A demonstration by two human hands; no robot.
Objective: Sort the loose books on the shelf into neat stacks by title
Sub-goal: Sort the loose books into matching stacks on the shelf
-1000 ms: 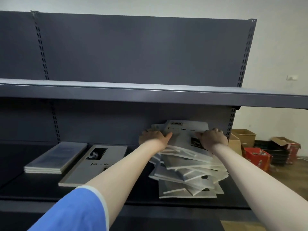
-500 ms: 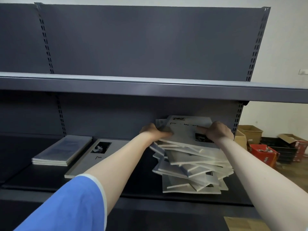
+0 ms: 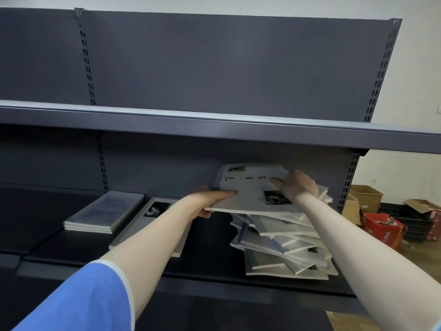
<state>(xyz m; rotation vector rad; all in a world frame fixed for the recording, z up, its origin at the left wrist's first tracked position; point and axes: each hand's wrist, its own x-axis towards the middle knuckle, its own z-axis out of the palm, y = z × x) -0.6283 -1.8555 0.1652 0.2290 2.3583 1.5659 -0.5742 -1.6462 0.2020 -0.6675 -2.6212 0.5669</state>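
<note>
Top book [image 3: 248,194] now lifted clear of messy pile [image 3: 286,249]; left hand [image 3: 207,201] and right hand [image 3: 296,185] pinching its edges. Ready for matching-title stack.

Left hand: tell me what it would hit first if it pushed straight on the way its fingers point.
The left hand grips the top book by its left edge, fingers pointing right. Going straight on, it would probably meet the right hand holding the book's far side, though depth is unclear.
</note>
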